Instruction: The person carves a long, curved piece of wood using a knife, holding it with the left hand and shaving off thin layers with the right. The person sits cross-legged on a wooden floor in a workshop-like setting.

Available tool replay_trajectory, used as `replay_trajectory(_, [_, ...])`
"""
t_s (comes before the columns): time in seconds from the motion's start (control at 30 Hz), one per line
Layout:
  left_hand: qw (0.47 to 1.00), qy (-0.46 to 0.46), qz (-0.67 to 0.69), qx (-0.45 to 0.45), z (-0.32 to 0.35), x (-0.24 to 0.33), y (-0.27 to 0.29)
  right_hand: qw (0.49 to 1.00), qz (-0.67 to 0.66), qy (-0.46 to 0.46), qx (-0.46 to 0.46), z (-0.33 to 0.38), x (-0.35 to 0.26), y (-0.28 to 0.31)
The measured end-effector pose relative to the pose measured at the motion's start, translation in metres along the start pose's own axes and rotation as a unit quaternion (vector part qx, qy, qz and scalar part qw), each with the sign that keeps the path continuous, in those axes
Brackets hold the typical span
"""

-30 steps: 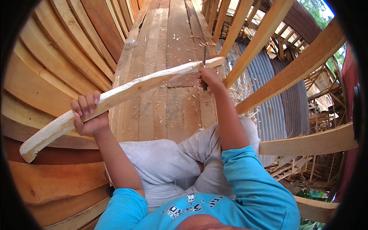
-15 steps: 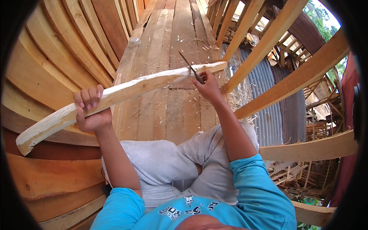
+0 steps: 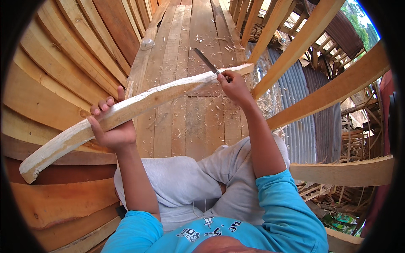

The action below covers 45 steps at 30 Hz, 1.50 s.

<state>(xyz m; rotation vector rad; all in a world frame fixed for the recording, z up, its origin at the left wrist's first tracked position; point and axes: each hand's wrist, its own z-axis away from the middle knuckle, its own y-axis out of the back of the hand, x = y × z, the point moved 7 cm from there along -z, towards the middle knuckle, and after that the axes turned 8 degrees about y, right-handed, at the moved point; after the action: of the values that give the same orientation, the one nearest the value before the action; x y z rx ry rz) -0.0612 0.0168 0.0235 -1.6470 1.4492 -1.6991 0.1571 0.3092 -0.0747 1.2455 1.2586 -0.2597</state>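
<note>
A long, slightly curved piece of wood, pale and whittled along its upper side, slants from lower left to upper right in front of me. My left hand cradles it left of the middle, palm underneath, thumb on the near side and fingertips showing over the far edge. The index finger points up, off the wood. A knife with a dark, narrow blade is gripped in my right hand. Its blade points up and left, crossing the wood close to the far right end. My fingers hide most of the handle.
Wood shavings lie scattered on the plank floor. A clear plastic container rests at the left edge. Curved timber ribs rise on the left, with spaced beams on the right. Corrugated metal sheets show beyond the beams.
My left hand has slid rightward along the wood and its index finger has lifted. My right hand and the knife have shifted slightly, the blade now higher and further left at its tip.
</note>
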Motion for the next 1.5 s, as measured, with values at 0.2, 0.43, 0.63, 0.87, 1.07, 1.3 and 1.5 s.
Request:
replay_trajectory(0.2, [0.967,0.049,0.034,-0.249,-0.009,-0.001,0.003,0.985,-0.073,-0.064,-0.143,0.015,-0.022,-0.016])
replay_trajectory(0.43, [0.92,0.05,-0.005,-0.388,0.0,-0.002,-0.013,0.987,0.079,-0.005,-0.137,0.045,-0.086,-0.032])
replay_trajectory(0.63, [0.882,0.004,0.02,-0.471,0.001,0.021,-0.028,0.985,0.14,-0.037,-0.09,0.057,-0.097,-0.032])
replay_trajectory(0.87, [0.916,0.0,-0.012,-0.401,0.002,0.021,-0.027,0.986,0.085,-0.127,-0.07,0.045,-0.066,-0.021])
replay_trajectory(1.07, [0.881,0.006,0.007,-0.473,0.02,0.012,-0.053,0.99,0.005,-0.137,-0.015,0.039,-0.048,-0.014])
replay_trajectory(1.3, [0.906,0.029,0.006,-0.423,0.011,0.008,-0.032,0.988,-0.044,-0.145,-0.025,0.038,-0.059,-0.019])
replay_trajectory(1.5, [0.918,0.061,-0.078,-0.384,0.005,0.007,-0.03,0.993,-0.063,-0.063,-0.074,0.04,-0.042,-0.035])
